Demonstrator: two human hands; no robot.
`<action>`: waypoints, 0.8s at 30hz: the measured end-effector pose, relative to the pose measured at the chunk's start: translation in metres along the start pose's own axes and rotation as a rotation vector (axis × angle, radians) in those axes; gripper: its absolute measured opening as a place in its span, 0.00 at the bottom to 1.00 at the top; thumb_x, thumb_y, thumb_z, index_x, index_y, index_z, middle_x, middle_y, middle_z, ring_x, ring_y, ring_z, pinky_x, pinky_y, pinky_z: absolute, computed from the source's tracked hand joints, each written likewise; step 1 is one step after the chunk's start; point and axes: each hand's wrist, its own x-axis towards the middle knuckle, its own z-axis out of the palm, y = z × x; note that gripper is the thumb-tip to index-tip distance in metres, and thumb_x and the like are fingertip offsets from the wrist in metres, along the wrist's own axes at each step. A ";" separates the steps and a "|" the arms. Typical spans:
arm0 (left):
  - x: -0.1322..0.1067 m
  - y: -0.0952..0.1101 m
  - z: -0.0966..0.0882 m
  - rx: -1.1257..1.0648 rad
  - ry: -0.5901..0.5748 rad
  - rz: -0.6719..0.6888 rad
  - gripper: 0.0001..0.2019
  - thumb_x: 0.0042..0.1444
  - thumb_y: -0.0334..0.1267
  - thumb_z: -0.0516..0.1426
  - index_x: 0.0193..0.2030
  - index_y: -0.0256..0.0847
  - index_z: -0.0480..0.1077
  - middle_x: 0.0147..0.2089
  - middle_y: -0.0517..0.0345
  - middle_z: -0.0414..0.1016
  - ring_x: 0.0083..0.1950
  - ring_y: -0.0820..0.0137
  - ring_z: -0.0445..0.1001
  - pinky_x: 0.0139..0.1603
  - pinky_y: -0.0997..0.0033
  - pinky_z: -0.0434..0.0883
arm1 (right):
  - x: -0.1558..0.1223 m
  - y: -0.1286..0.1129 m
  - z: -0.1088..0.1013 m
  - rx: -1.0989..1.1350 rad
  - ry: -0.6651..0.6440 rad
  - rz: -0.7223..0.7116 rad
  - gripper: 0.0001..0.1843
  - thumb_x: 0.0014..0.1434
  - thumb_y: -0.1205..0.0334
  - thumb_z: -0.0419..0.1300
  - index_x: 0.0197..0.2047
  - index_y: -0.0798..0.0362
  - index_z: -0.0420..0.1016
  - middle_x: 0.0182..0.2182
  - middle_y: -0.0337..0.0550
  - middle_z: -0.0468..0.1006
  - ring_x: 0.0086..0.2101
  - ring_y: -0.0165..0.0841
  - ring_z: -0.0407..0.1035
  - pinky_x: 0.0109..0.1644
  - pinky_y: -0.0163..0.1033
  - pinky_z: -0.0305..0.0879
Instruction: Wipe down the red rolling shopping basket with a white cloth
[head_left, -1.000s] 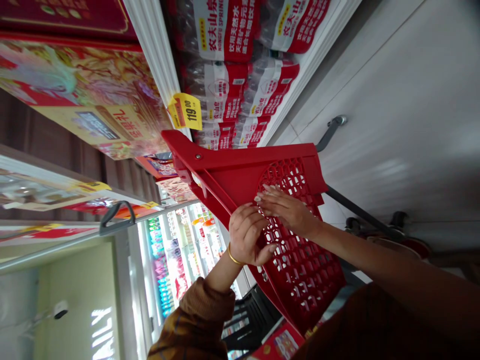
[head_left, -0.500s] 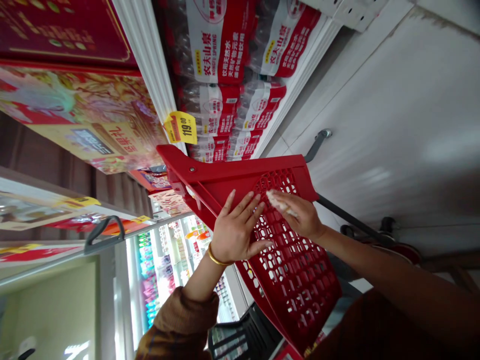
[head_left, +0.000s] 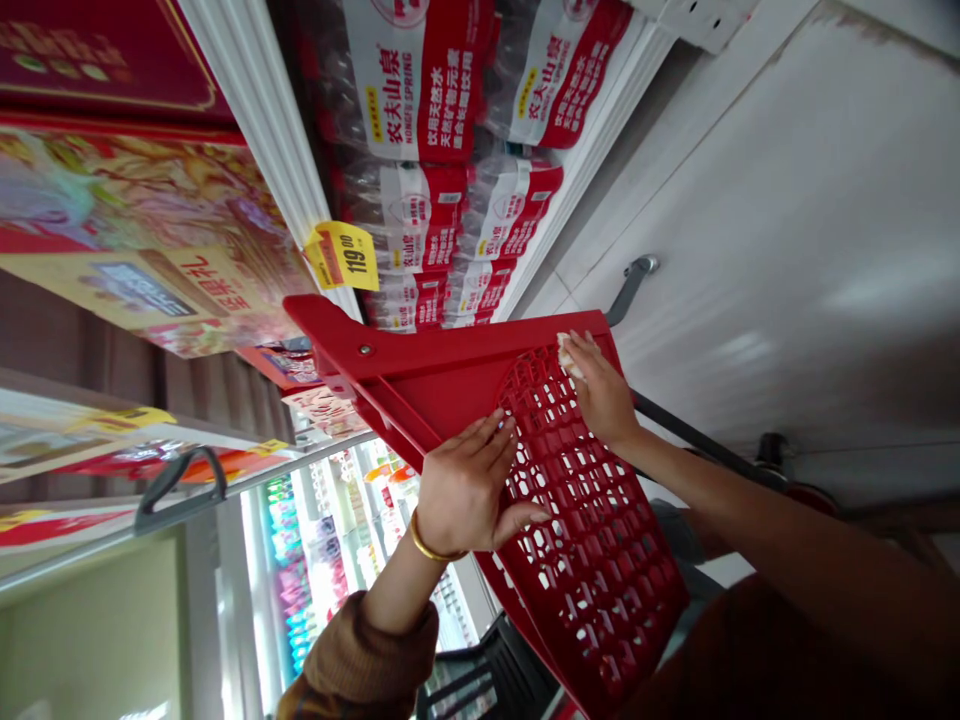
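Note:
A red plastic shopping cart basket (head_left: 420, 385) with a honeycomb lattice wall fills the middle of the view. My right hand (head_left: 606, 395) presses a crumpled white cloth (head_left: 568, 357) against the upper part of the lattice, its fingers closed on it. Most of the cloth is hidden under the fingers. My left hand (head_left: 469, 487), with a gold bangle (head_left: 429, 540) at the wrist, lies over the basket's near rim. Its fingers are stretched out and the thumb stands apart, with nothing held.
Packs of bottled water (head_left: 420, 80) fill a shelf at the top, with a yellow price tag (head_left: 341, 255) on its edge. Boxed goods (head_left: 150, 190) stand at left. A pale tiled floor (head_left: 810, 230) lies at right, and a black plastic basket (head_left: 487, 675) shows at the bottom.
My right hand has slid up and to the right over the lattice with the cloth. The left hand has dropped slightly, its fingers closer together. The whole view has shifted a little.

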 end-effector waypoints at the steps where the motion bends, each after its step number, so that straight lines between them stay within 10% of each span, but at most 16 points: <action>1: 0.000 0.000 0.000 0.003 0.004 -0.003 0.35 0.61 0.63 0.44 0.51 0.31 0.75 0.53 0.40 0.77 0.58 0.48 0.73 0.52 0.47 0.77 | -0.001 -0.001 0.000 -0.001 0.001 -0.011 0.37 0.61 0.76 0.46 0.70 0.42 0.51 0.66 0.40 0.60 0.67 0.41 0.50 0.70 0.61 0.52; 16: 0.000 0.001 0.000 -0.002 0.078 0.030 0.30 0.62 0.57 0.46 0.43 0.31 0.77 0.46 0.42 0.81 0.52 0.50 0.78 0.47 0.50 0.80 | -0.025 -0.045 -0.004 0.198 -0.197 -0.346 0.26 0.68 0.64 0.47 0.68 0.48 0.55 0.63 0.47 0.67 0.66 0.39 0.54 0.69 0.55 0.58; 24: 0.000 0.008 -0.003 -0.032 0.132 0.032 0.29 0.62 0.58 0.46 0.41 0.34 0.78 0.45 0.46 0.82 0.49 0.54 0.80 0.47 0.54 0.80 | 0.019 -0.036 -0.007 0.100 0.129 -0.016 0.26 0.65 0.71 0.48 0.64 0.43 0.62 0.64 0.41 0.64 0.67 0.40 0.52 0.70 0.57 0.55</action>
